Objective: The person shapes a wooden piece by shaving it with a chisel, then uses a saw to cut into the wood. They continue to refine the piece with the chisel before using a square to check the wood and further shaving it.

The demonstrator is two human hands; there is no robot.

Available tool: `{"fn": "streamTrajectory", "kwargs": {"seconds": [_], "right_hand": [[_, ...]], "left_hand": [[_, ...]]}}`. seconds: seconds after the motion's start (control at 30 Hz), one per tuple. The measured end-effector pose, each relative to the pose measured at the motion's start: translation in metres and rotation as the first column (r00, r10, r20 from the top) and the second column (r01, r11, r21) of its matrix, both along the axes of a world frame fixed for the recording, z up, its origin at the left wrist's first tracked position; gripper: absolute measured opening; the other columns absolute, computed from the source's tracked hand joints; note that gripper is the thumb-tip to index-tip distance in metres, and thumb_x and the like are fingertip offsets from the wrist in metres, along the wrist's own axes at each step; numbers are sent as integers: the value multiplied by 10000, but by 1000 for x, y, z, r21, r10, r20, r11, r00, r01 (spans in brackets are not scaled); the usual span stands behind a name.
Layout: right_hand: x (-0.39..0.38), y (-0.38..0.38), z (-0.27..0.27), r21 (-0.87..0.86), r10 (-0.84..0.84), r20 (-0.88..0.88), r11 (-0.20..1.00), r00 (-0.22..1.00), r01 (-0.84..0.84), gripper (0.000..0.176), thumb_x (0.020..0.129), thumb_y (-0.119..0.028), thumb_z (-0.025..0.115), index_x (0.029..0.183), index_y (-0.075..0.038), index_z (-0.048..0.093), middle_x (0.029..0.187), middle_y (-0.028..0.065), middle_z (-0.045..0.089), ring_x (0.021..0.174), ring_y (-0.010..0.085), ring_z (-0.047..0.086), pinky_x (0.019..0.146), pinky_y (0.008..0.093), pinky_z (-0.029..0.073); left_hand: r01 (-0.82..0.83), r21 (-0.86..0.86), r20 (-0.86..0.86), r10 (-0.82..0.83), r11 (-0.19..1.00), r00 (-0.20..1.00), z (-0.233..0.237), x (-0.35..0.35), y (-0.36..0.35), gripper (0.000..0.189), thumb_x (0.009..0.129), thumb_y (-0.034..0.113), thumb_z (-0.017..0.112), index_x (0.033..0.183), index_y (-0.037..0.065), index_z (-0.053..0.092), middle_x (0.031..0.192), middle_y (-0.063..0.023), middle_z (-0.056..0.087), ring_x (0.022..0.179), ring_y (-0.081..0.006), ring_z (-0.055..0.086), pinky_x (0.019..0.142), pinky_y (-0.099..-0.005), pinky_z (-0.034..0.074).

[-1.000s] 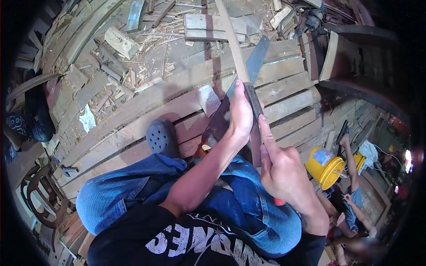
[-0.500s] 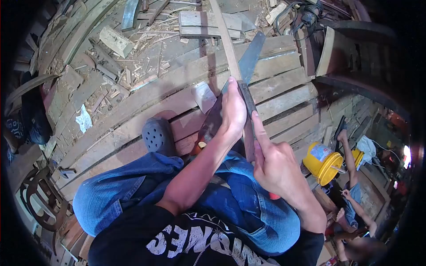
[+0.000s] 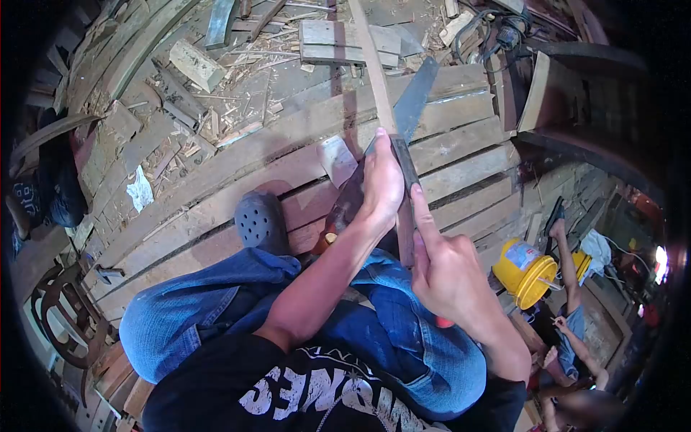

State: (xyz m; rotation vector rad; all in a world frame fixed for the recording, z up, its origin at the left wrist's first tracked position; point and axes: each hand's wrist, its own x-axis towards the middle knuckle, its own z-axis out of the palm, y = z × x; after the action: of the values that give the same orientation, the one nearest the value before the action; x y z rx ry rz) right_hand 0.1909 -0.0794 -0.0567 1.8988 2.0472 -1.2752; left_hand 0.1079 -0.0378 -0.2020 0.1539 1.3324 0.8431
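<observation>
A long narrow wooden strip [image 3: 374,68] runs from the top of the view down between my knees. My left hand [image 3: 383,176] is closed around it at mid-length, thumb pointing up along it. Lying along the strip is a dark flat file [image 3: 404,162]. My right hand [image 3: 450,270] grips the file, its index finger stretched along the blade; a bit of red handle [image 3: 444,322] shows below the palm. Beneath the strip, a hand saw [image 3: 416,93] rests on the floor planks, its lower part hidden behind my left hand.
Wood blocks [image 3: 196,65] and shavings litter the floor ahead. A corded power tool [image 3: 511,32] lies at upper right. A yellow bucket [image 3: 522,263] stands at right, near another person's leg [image 3: 568,259]. A grey clog [image 3: 260,219] is on my foot. A carved wooden piece [image 3: 65,309] lies at left.
The view has shifted slightly, so the floor objects sit a little lower and further right. Both hands keep nearly the same hold on the strip and file.
</observation>
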Motion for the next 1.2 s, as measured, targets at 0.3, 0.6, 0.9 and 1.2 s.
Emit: {"fn": "streamTrajectory", "kwargs": {"seconds": [0.3,0.6,0.9,1.2], "right_hand": [[-3,2,3,94,69,24,993,997,-71,597,806,4,498,1377,63,333,592,245,571,566,418,601,641,473,500],[-1,8,-4,15,63,25,998,998,-64,627,807,3,488,1398,59,285,656,292,582,601,433,607,644,476,503],[-6,14,-1,15,44,-39,999,998,-43,618,808,-2,493,1397,36,309,607,272,568,581,421,604,617,477,496],[-6,16,-8,72,9,-60,997,998,-5,569,838,1,483,1388,26,341,588,265,559,539,420,589,591,470,491]], "left_hand": [[-29,-9,18,29,1000,999,10,0,9,541,975,517,277,769,88,535,623,-22,520,573,-123,492,559,-292,417],[-4,-43,23,5,999,1000,9,-3,7,515,977,515,281,804,96,525,629,-20,507,571,-123,478,542,-287,414],[39,-105,63,-33,994,997,10,-14,11,520,981,525,270,832,103,533,671,-19,518,598,-117,488,551,-279,417],[20,-110,141,-4,994,990,23,-17,15,506,978,522,294,921,91,554,807,-28,541,717,-131,505,656,-294,437]]}}
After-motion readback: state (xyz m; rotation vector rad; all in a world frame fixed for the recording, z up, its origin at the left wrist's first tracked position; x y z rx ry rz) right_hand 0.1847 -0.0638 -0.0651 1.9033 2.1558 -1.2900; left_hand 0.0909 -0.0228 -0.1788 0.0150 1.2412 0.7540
